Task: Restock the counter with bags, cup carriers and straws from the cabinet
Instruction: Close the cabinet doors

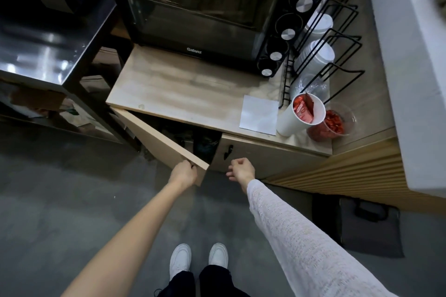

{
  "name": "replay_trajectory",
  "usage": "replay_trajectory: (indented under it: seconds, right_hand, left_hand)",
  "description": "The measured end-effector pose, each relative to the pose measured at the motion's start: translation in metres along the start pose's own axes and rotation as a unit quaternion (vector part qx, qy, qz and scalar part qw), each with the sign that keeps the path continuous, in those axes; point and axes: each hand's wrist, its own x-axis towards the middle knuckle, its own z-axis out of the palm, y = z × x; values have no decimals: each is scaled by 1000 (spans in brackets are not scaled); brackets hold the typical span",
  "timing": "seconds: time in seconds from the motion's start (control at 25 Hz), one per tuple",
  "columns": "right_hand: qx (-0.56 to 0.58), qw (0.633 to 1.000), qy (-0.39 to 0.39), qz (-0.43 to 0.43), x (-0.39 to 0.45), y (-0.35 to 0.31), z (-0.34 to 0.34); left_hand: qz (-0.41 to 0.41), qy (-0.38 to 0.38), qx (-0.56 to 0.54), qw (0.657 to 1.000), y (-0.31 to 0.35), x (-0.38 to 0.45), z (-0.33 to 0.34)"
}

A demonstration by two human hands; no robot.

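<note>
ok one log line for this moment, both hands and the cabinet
left hand grips left cabinet door edge, door ajar | right hand free near right door handle | no stock out

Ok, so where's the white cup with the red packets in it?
In the head view, the white cup stands on the right end of the wooden counter, between a white paper sheet and a clear cup of red packets.
</note>
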Motion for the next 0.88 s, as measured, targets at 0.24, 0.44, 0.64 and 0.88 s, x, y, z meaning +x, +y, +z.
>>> replay_trajectory:
  seconds: [0.24,0.44,0.64,0.88]
  right_hand:
    - [-66,997,-23,-39,24,-19,9]
    - [-185,980,-7,-69,39,-30,18]
    - [-322,944,-1,-76,41,-36,20]
    - [-360,931,11,-66,43,-41,25]
  left_hand:
    - [15,-43,78,996,10,34,8]
    - [18,-63,144,987,20,60,3]
    - [1,-54,162,985,35,79,5]
    - [-4,-38,146,989,49,98,3]
